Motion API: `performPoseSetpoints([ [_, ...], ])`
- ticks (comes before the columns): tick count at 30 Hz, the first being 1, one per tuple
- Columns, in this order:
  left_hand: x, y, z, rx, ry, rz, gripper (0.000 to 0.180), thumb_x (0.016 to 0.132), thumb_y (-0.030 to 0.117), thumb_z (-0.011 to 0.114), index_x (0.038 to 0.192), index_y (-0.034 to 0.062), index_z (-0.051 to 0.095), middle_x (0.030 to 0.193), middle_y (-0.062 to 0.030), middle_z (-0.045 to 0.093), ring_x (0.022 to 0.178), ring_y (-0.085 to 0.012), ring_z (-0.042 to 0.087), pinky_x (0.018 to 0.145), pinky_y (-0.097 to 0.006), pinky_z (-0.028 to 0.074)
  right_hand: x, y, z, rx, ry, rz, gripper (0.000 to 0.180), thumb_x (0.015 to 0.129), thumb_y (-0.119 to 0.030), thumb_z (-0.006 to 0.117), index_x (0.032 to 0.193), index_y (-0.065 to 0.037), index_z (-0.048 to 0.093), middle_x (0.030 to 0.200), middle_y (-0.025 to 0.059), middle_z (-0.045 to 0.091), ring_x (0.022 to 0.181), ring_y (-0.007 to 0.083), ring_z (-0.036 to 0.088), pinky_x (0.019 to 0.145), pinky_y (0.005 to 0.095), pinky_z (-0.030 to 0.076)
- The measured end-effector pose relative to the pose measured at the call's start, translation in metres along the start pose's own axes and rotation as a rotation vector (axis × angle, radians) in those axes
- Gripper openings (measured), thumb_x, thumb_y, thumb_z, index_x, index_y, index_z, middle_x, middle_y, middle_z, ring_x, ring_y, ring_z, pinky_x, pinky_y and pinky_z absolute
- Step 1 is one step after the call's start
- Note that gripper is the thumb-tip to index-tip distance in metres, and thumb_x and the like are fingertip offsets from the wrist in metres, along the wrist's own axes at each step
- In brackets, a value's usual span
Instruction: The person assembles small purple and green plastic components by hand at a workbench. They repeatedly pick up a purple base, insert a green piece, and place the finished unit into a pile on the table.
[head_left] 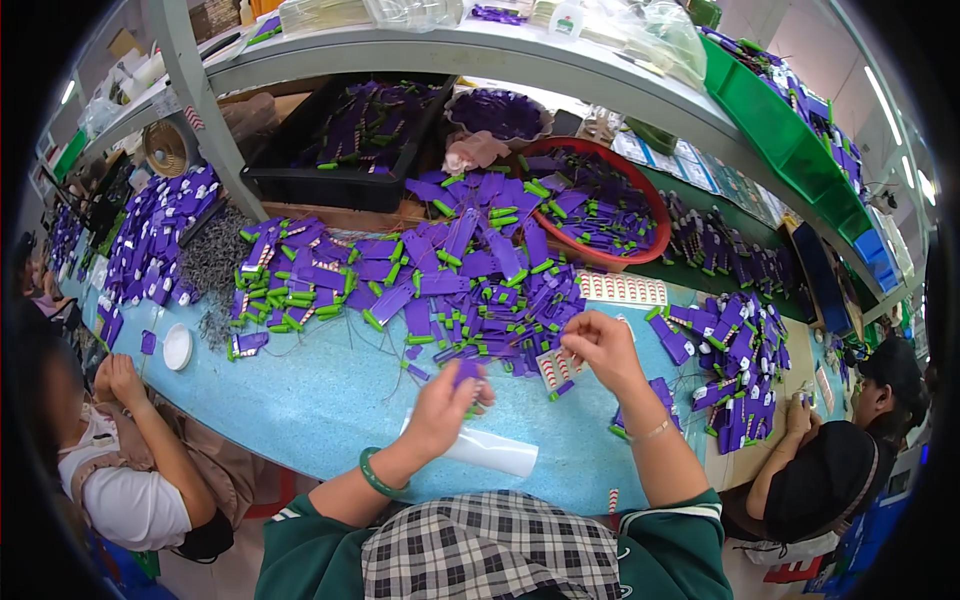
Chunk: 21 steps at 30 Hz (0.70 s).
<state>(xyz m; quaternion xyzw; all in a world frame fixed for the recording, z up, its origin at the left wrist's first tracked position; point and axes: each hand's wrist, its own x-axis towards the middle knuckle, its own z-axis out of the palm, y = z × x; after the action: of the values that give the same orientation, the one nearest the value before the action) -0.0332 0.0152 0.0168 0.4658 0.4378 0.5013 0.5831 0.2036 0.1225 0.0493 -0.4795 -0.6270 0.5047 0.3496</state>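
Note:
My left hand (pixel 442 408) is closed round a small flat purple part (pixel 467 372), held above the blue tabletop. To its right, my right hand (pixel 603 348) is raised with thumb and fingertips pinched together; anything between them is too small to make out. Just below those fingertips is a sheet of red-and-white striped stickers (pixel 548 370). A small purple-and-green piece (pixel 562 390) lies beside the sheet. Beyond both hands spreads a heap of purple parts with green ends (pixel 470 270), with thin wires among them.
A red basin (pixel 655 205) and a black crate (pixel 330 185) hold more parts at the back. Another sticker sheet (pixel 625 288) lies right of the heap. More piles (pixel 740 360) stand at both sides. A shelf (pixel 450 58) spans overhead. People sit left and right.

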Motion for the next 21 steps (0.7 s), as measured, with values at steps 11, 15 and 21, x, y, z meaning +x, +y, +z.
performPoseSetpoints([
  [11, -0.01, -0.002, 0.028, 0.592, -0.312, 0.184, 0.016, 0.089, 0.017, 0.052, 0.094, 0.0022, 0.048, 0.075, -0.0186, 0.057, 0.068, -0.0389, 0.057, 0.06, -0.045, 0.042, -0.09, 0.007, 0.064, -0.145, 0.107, -0.249, 0.009, 0.076, -0.001, 0.071, 0.08, 0.0, 0.063, 0.075, 0.0036, 0.059, 0.062, 0.0066, 0.053, 0.052, 0.0204, 0.041],
  [15, -0.01, -0.001, 0.031, 0.669, -0.327, 0.227, 0.021, 0.089, 0.022, 0.053, 0.095, 0.0018, 0.049, 0.077, -0.0195, 0.058, 0.07, -0.0396, 0.057, 0.061, -0.047, 0.042, -0.096, 0.009, 0.064, -0.18, 0.178, -0.272, 0.012, 0.074, -0.001, 0.073, 0.08, -0.001, 0.063, 0.075, 0.0041, 0.058, 0.058, 0.0061, 0.051, 0.051, 0.0198, 0.04],
  [21, -0.012, -0.005, 0.029, 0.811, -0.314, 0.255, 0.018, 0.09, 0.02, 0.052, 0.088, 0.0029, 0.056, 0.067, -0.0161, 0.06, 0.063, -0.0356, 0.06, 0.056, -0.043, 0.045, -0.093, 0.002, 0.068, -0.207, 0.127, -0.28, 0.013, 0.076, -0.007, 0.071, 0.076, -0.002, 0.06, 0.068, 0.0044, 0.054, 0.053, 0.0111, 0.049, 0.048, 0.0245, 0.039],
])
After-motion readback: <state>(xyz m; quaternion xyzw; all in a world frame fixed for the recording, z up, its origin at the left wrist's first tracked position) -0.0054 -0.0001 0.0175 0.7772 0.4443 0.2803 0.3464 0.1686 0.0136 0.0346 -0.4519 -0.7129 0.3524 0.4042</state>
